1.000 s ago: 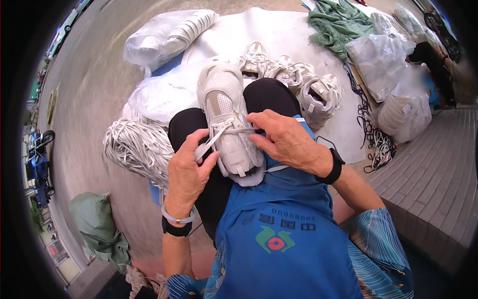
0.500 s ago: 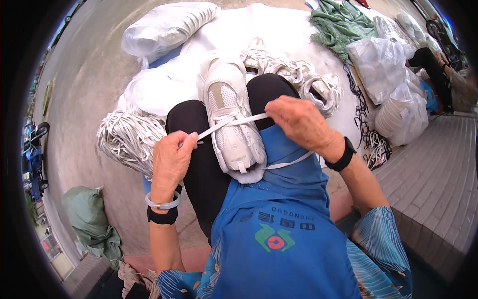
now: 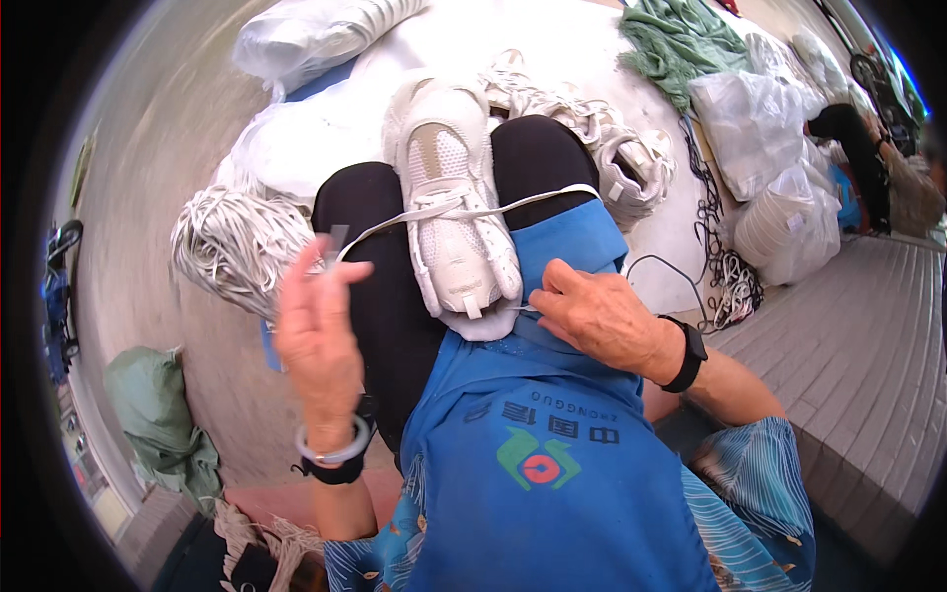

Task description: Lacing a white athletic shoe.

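A white and beige sneaker rests sole-down between my knees, its heel toward me. Its white shoelace is crossed over the tongue; one end trails over my right knee, the other runs left toward my left hand. That hand is blurred, thumb apart from the fingers, the lace end smeared close to the fingertips. Beside the heel, my right hand is closed, fingertips pinched on a thin white lace over the blue apron.
A bundle of white laces lies beyond my left hand. More sneakers sit past my right knee. Bagged white goods and a green cloth are at far right; a green sack stands left. Dark cords lie right.
The lace stretched between both hands has gone slack across the shoe. My right hand has dropped toward the apron beside the heel. My left hand has drawn back slightly and its fingers have spread.
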The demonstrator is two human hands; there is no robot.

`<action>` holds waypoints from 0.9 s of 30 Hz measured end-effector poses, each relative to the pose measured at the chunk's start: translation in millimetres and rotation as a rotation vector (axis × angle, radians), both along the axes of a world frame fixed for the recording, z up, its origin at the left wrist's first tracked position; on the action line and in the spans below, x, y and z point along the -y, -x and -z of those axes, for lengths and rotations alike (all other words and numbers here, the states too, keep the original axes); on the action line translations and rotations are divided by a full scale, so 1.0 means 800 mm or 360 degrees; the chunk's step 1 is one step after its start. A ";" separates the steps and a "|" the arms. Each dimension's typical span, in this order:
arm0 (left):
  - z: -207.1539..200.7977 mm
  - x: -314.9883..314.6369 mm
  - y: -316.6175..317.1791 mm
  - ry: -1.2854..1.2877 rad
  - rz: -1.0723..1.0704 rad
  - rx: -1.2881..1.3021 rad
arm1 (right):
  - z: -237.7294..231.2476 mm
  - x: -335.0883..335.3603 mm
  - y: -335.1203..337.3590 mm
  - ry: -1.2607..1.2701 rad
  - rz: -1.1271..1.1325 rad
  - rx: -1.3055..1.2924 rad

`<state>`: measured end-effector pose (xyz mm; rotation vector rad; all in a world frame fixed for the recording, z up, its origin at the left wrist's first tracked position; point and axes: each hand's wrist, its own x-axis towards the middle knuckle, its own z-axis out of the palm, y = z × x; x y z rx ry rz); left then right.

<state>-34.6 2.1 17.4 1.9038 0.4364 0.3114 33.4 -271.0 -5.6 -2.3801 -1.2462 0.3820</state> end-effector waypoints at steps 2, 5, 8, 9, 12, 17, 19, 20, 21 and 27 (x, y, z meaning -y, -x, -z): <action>0.009 0.020 0.001 0.0182 0.0091 -0.0159 | 0.003 0.001 0.003 0.0041 -0.0028 -0.0001; 0.019 0.022 0.003 0.0249 0.0125 -0.0309 | -0.002 -0.002 0.001 0.0029 -0.0009 -0.0071; 0.028 0.018 0.000 0.0030 0.0179 -0.0348 | -0.004 0.001 -0.003 -0.0060 0.0123 -0.0168; 0.030 0.016 -0.002 -0.0145 0.0211 -0.0308 | -0.004 0.002 -0.003 -0.0099 0.0221 -0.0198; 0.029 0.010 -0.007 -0.0070 0.0185 -0.0412 | -0.014 -0.003 -0.004 0.0014 0.0155 -0.0154; 0.037 0.006 -0.018 -0.0018 0.0149 -0.0298 | -0.012 -0.006 -0.007 0.0106 0.0073 -0.0081; 0.037 0.007 -0.024 0.0014 0.0142 -0.0182 | -0.013 -0.009 -0.013 0.0024 0.0145 -0.0083; 0.038 0.007 -0.026 -0.0002 0.0141 -0.0183 | -0.012 -0.009 -0.018 -0.0133 0.0225 -0.0092; 0.038 0.007 -0.028 -0.0001 0.0137 -0.0183 | -0.011 -0.010 -0.022 -0.0291 0.0305 -0.0101; 0.027 0.007 -0.040 -0.0146 0.0120 -0.0416 | -0.015 -0.013 -0.036 0.0044 0.0241 -0.0073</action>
